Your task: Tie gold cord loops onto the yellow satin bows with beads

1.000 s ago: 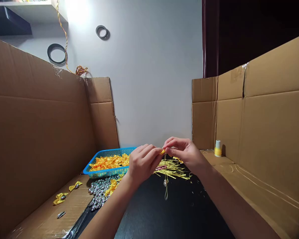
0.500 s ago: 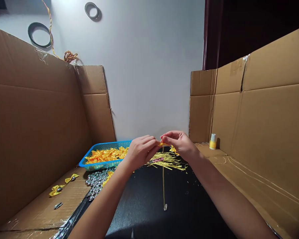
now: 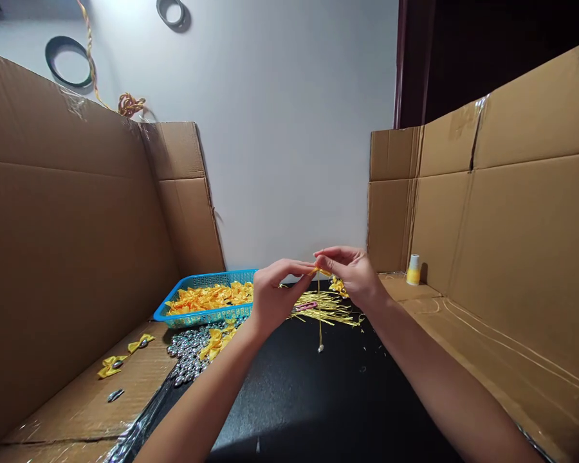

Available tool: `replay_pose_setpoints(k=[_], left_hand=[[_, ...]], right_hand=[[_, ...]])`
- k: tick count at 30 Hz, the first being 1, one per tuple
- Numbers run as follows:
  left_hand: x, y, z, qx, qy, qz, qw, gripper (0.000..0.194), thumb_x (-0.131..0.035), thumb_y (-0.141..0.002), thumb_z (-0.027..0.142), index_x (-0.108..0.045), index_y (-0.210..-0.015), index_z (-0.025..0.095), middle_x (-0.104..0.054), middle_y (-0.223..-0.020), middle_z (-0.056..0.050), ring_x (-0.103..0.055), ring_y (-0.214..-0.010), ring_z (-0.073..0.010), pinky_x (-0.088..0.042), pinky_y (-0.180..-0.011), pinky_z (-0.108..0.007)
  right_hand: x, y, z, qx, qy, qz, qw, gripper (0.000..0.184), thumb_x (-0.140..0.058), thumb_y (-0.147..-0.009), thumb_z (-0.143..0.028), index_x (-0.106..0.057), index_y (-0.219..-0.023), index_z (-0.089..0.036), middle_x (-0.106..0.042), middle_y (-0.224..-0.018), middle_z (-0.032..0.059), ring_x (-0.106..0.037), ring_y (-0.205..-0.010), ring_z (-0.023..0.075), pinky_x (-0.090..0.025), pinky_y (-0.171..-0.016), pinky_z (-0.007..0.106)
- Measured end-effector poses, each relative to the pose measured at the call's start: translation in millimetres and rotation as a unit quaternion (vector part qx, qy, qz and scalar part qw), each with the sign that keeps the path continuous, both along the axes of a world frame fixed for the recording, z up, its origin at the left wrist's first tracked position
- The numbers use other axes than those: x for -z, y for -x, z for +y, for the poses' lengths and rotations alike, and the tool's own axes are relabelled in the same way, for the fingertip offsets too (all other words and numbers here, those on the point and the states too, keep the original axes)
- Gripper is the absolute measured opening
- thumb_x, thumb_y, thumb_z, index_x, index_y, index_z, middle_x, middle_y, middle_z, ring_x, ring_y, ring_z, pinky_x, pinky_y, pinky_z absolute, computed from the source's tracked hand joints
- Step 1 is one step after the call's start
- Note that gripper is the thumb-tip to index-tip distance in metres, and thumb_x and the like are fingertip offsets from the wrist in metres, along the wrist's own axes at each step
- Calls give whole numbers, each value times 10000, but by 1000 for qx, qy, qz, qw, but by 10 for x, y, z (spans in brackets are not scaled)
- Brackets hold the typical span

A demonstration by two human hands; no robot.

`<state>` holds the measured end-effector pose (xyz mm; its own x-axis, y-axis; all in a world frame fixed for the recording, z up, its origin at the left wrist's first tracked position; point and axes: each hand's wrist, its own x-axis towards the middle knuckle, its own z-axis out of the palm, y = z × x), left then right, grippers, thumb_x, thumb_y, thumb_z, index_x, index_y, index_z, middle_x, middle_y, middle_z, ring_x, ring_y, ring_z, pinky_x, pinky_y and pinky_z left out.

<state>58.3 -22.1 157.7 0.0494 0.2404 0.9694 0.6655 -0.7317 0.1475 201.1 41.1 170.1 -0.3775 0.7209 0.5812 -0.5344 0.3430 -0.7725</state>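
In front of me my left hand [image 3: 280,288] is closed, its fingertips pinching a small yellow ribbon bow [image 3: 323,272]. My right hand [image 3: 351,270] meets it there, thumb and forefinger pressed together just above the bow. A very fine line shows at those right fingertips, too small to name. From the bow hangs a yellow thread [image 3: 319,312], with a shiny silver bead [image 3: 320,348] at its lower end, over the black table. Behind the hands lie many cut gold strips [image 3: 335,310], a pink-handled tool [image 3: 305,307] on them, and more yellow bows [image 3: 338,287].
A blue basket [image 3: 193,317] of orange-yellow bows stands at left, silver beads [image 3: 188,347] and yellow bows [image 3: 217,341] before it. Two beaded bows [image 3: 112,366] lie on the left cardboard. A thread spool [image 3: 413,270] stands right. Cardboard walls [image 3: 511,218] flank the black table [image 3: 294,399].
The hanging thread has become shorter, and the silver bead has risen towards the bow. Both hands stay together at the bow, slightly higher. The view has shifted a little.
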Motion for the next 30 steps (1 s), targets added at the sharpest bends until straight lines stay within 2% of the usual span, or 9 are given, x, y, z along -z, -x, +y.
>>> replay_pose_setpoints(k=[3,6,11,14,19,25,30], left_hand=[[22,-3,12,1,-29,44,999,75,-682,-793,130,-668,-736,176,-754,-758,-31,-697,-678,-124,-559,-640,-245],[45,-17,23,14,-35,126,991,101,-649,-815,119,-647,-735,182,-751,-742,-26,-681,-659,-119,-551,-642,-244],[112,-64,75,67,28,221,973,122,-598,-839,100,-640,-758,181,-746,-752,-29,-661,-680,-126,-538,-650,-244],[130,-42,119,46,57,190,979,82,-612,-832,110,-666,-823,171,-728,-735,-28,-650,-669,-127,-528,-632,-243],[104,40,181,44,31,137,989,104,-630,-829,131,-716,-860,181,-748,-774,-51,-673,-694,-136,-545,-662,-269],[137,45,224,80,2,142,987,143,-629,-778,64,-715,-801,176,-769,-823,-72,-697,-727,-149,-563,-696,-297],[202,9,225,78,-36,162,983,128,-626,-786,76,-697,-792,183,-767,-764,-55,-689,-642,-130,-549,-609,-250]], right_hand=[[22,5,29,-2,2,2,1000,242,-868,-519,-398,-745,-651,-236,-705,-667,4,-634,-640,120,-553,-672,281],[14,-12,68,-16,8,6,1000,245,-871,-526,-386,-743,-658,-224,-698,-657,0,-631,-637,110,-542,-676,260],[-59,-114,120,-30,78,18,996,308,-899,-466,-379,-727,-655,-207,-700,-688,-9,-635,-650,89,-532,-696,227],[-87,-186,153,-53,96,-23,994,331,-887,-505,-391,-718,-714,-200,-705,-697,0,-655,-653,103,-545,-691,245],[-81,-241,200,-75,80,-51,993,322,-859,-586,-380,-704,-792,-186,-722,-751,27,-687,-680,128,-573,-701,267],[-100,-277,234,-86,92,-50,991,301,-887,-536,-273,-712,-759,-173,-722,-776,25,-689,-728,131,-575,-812,294],[-141,-346,313,-56,126,-15,990,259,-881,-536,-218,-715,-732,-191,-717,-740,2,-682,-702,114,-584,-770,264]])
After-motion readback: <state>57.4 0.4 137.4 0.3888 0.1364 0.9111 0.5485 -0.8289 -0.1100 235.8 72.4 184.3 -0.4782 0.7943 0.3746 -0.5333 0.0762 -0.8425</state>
